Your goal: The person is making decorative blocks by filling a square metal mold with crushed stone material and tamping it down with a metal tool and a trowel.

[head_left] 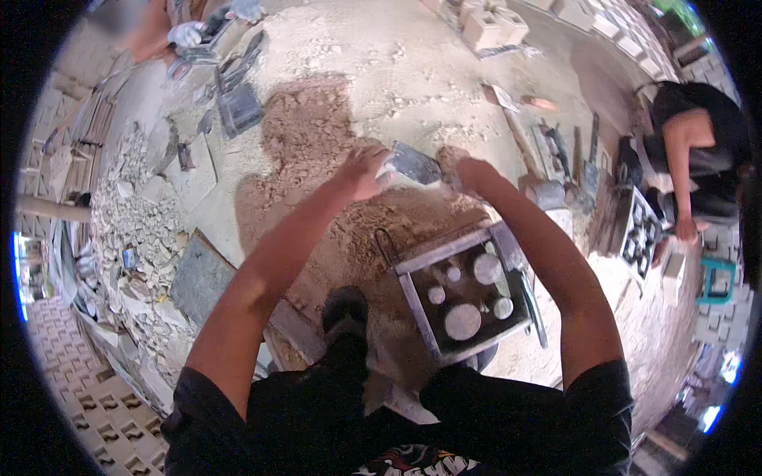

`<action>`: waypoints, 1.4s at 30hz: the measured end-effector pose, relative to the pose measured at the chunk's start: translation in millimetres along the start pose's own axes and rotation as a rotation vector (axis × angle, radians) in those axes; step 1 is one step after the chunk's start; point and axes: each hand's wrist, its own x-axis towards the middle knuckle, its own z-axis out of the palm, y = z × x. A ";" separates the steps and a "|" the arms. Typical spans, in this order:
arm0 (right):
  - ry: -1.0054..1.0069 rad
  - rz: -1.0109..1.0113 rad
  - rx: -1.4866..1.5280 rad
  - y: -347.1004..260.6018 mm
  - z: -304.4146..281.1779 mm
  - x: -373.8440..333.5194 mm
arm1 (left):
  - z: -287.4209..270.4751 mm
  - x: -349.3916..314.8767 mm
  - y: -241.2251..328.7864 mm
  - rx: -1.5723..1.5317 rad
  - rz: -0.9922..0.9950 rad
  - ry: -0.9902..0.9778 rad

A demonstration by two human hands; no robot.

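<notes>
A flat dark rectangular plate (415, 163) is between my hands, tilted just above the heap of damp brown sand mix (389, 226). My left hand (369, 170) is closed at the plate's left end. My right hand (467, 172), coated with sand, is closed at its right end; its fingertips are partly hidden. Nearer to me, a square metal block mould (414, 305) stands by my legs. Round cores of different sizes show inside it, and a wire loop handle (385, 247) sticks out at its left corner.
A long-handled hammer (544, 193) lies at the right, by other hand tools. Rubble (131, 206) and a flat board (202, 278) are at the left. At the far right a co-worker (690, 143) bends over another mould (637, 238). A gloved person (186, 34) works at the far left.
</notes>
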 end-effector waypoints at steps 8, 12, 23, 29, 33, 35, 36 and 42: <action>0.237 -0.052 0.303 16.7 -18.5 23.6 | -21.1 -37.1 -54.8 -0.039 -0.518 0.030; 0.411 0.203 0.338 23.6 -17.1 51.0 | -13.7 -55.1 -86.5 0.055 -0.746 0.248; 0.201 -0.086 0.382 -133.7 3.9 125.0 | 36.5 -92.1 -127.7 0.162 -0.922 0.182; 0.168 -0.330 0.517 -125.7 8.4 112.6 | 53.3 -83.3 -113.9 -0.087 -0.791 0.367; 0.133 -0.323 0.575 -118.1 -5.7 95.8 | 54.1 -81.3 -116.8 -0.138 -0.701 0.435; 0.107 -0.203 0.609 -116.4 -15.2 73.7 | 45.5 -71.7 -102.5 -0.266 -0.721 0.472; 0.197 -0.194 0.587 -113.8 -15.8 61.9 | 38.3 -62.2 -90.7 -0.352 -0.737 0.487; 0.465 -0.037 0.510 -87.1 -25.0 14.8 | 6.8 -23.9 -34.7 -0.428 -0.606 0.469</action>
